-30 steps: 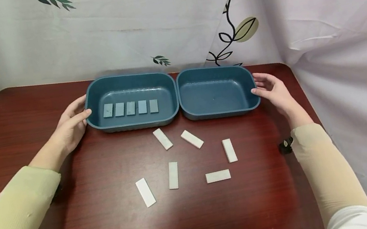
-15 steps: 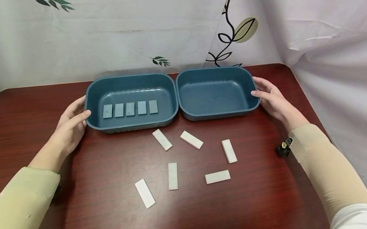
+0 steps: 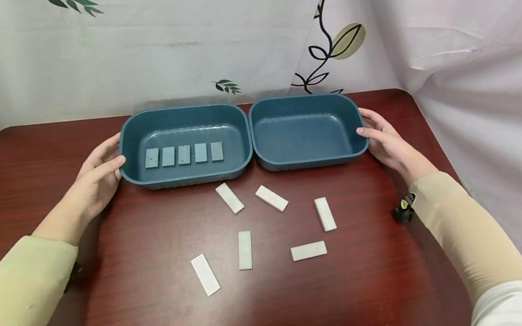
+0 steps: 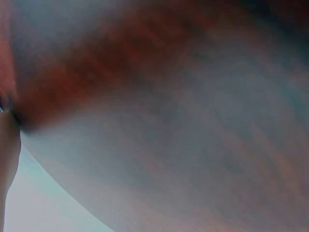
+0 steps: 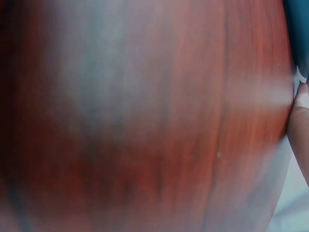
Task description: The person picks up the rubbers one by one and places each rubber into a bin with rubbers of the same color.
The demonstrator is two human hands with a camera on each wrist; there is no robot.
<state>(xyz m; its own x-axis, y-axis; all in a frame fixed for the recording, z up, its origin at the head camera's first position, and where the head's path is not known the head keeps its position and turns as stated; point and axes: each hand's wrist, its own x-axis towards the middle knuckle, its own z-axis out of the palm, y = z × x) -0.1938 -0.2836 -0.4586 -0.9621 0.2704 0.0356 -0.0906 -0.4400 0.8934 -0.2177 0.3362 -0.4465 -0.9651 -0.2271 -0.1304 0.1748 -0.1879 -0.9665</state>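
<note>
Two dark blue plastic bins stand end to end at the back of the table in the head view. My left hand (image 3: 98, 177) grips the outer end of the left bin (image 3: 185, 180), thumb at the rim, fingers along the outside. At the other end my right hand (image 3: 388, 143) holds the right bin (image 3: 311, 164), its thumb over the rim and its other fingers partly hidden behind the wall. Inside the left bin, several small grey-blue rectangular tiles (image 3: 183, 154) lie in a row. A strip of the right bin and part of my hand show at the right wrist view's edge.
Several white rectangular tiles (image 3: 245, 250) lie scattered on the dark red wooden table (image 3: 163, 320) in front of the bins. A white curtain with a leaf print (image 3: 196, 34) hangs right behind the table and along its sides. Both wrist views are largely blurred tabletop.
Over the last second my right hand's fingers have drawn in closer round the bin's end. My left hand has shifted very slightly left. The bins and tiles keep their arrangement.
</note>
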